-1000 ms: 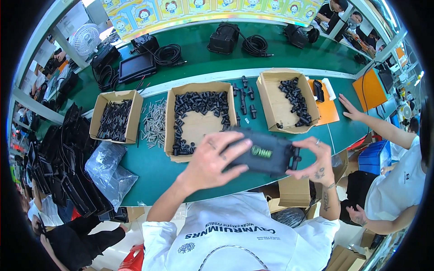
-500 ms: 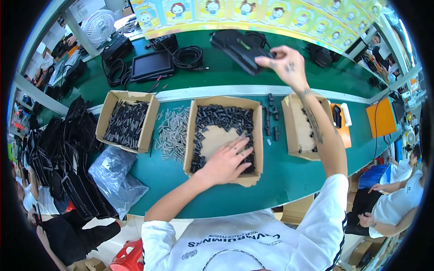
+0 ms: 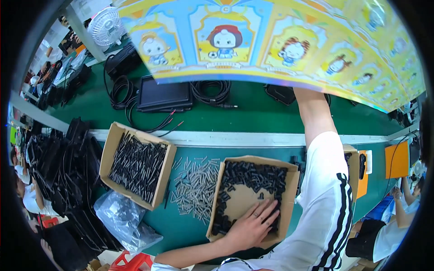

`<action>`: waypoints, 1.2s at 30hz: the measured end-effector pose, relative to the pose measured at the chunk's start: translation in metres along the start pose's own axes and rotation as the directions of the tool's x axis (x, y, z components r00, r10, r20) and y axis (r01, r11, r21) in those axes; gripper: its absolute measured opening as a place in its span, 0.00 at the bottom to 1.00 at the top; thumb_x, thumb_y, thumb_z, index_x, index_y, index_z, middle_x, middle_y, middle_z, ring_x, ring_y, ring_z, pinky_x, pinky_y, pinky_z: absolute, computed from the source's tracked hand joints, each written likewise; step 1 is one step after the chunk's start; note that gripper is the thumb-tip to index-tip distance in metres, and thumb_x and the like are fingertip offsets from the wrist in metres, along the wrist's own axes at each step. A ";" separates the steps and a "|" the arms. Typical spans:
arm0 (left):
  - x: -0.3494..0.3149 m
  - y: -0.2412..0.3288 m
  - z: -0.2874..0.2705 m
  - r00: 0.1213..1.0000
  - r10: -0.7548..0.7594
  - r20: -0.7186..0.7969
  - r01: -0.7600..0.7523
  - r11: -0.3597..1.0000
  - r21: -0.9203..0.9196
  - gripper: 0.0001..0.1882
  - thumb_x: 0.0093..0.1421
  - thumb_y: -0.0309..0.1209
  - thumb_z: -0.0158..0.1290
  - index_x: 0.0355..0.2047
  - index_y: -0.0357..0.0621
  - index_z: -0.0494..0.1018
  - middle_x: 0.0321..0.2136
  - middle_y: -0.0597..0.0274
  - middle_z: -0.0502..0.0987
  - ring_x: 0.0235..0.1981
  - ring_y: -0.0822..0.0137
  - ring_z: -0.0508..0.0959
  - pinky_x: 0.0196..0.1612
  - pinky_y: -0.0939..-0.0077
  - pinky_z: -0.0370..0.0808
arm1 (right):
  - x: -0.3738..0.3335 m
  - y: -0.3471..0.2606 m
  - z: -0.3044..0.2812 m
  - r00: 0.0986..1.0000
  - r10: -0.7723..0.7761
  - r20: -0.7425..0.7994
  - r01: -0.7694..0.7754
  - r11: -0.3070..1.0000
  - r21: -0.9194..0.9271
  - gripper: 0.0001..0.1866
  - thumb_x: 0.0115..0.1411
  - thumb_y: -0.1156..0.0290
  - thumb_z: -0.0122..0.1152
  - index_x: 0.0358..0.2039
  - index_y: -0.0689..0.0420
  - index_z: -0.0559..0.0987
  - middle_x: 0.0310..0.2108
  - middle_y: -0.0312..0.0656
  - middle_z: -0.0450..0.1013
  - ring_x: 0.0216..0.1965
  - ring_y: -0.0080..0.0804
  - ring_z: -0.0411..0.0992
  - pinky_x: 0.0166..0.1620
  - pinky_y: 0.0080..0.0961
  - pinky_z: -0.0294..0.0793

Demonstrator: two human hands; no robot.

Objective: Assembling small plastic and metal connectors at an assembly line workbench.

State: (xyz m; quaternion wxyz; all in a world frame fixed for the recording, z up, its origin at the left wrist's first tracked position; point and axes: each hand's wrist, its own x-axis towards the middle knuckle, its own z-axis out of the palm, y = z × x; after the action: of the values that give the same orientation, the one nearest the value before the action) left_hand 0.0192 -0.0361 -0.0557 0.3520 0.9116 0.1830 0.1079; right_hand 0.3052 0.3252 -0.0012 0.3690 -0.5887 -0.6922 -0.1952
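Observation:
My left hand (image 3: 253, 226) lies flat, fingers spread, on the bottom and right side of a cardboard box (image 3: 293, 198) holding many small black plastic fittings (image 3: 248, 171). My right forearm (image 3: 314, 110) stretches far over the upper shelf. A hanging printed sheet (image 3: 289, 74) covers my right hand, so its fingers and anything in them are hidden. Beside that wrist, a black device (image 3: 280, 93) shows partly below the sheet's edge. Left of the box is a loose pile of silvery pins (image 3: 194, 189). Another cardboard box (image 3: 169, 169) contains black rods (image 3: 138, 167).
A black monitor (image 3: 163, 94) and a coiled cable (image 3: 212, 92) occupy the shelf. Black frames (image 3: 68, 176) are heaped at far left, near a clear plastic bag (image 3: 124, 221). A further cardboard box (image 3: 354, 180) stands partly behind my right sleeve. People sit at both sides.
My right arm has stretched farther forward, and the hand that held a black device has passed behind the sheet. The view has shifted forward; my left hand stays in the box.

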 end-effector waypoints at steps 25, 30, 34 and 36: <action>-0.009 -0.025 0.031 0.908 0.084 -0.410 -0.251 0.894 -0.372 0.31 0.61 0.38 0.53 0.63 0.42 0.64 0.68 0.48 0.58 0.69 0.51 0.58 0.67 0.54 0.56 | -0.042 -0.016 0.021 0.959 0.049 0.280 -0.064 0.997 0.044 0.30 0.59 0.43 0.55 0.54 0.49 0.77 0.53 0.46 0.75 0.55 0.50 0.70 0.59 0.44 0.67; -0.004 0.002 -0.001 0.999 0.048 -0.024 -0.049 0.999 -0.009 0.30 0.59 0.36 0.56 0.61 0.43 0.65 0.66 0.47 0.60 0.66 0.47 0.61 0.66 0.51 0.59 | -0.023 0.032 0.007 0.936 0.103 0.337 -0.114 0.993 0.013 0.29 0.59 0.44 0.54 0.54 0.49 0.77 0.54 0.47 0.74 0.55 0.51 0.70 0.59 0.44 0.67; 0.003 0.002 0.010 0.982 0.175 -0.067 -0.172 0.984 0.050 0.30 0.59 0.36 0.58 0.60 0.41 0.66 0.64 0.44 0.61 0.64 0.43 0.63 0.65 0.50 0.61 | -0.050 0.053 -0.027 0.914 0.172 0.368 -0.163 0.985 -0.054 0.29 0.59 0.44 0.53 0.54 0.49 0.77 0.54 0.47 0.74 0.56 0.51 0.70 0.59 0.45 0.67; -0.008 -0.009 0.008 0.984 0.129 -0.125 -0.121 0.990 0.071 0.29 0.58 0.37 0.59 0.59 0.40 0.68 0.63 0.43 0.62 0.63 0.42 0.64 0.64 0.50 0.62 | -0.061 -0.019 -0.068 0.878 0.214 0.428 -0.215 0.975 -0.046 0.26 0.57 0.53 0.59 0.51 0.58 0.74 0.56 0.53 0.70 0.55 0.54 0.69 0.58 0.45 0.69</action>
State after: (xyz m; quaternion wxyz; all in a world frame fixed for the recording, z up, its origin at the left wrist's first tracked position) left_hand 0.0123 -0.0382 -0.0682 0.3031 0.9230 0.1509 0.1827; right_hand 0.3080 0.2319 0.0011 0.2275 -0.6896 -0.6873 -0.0174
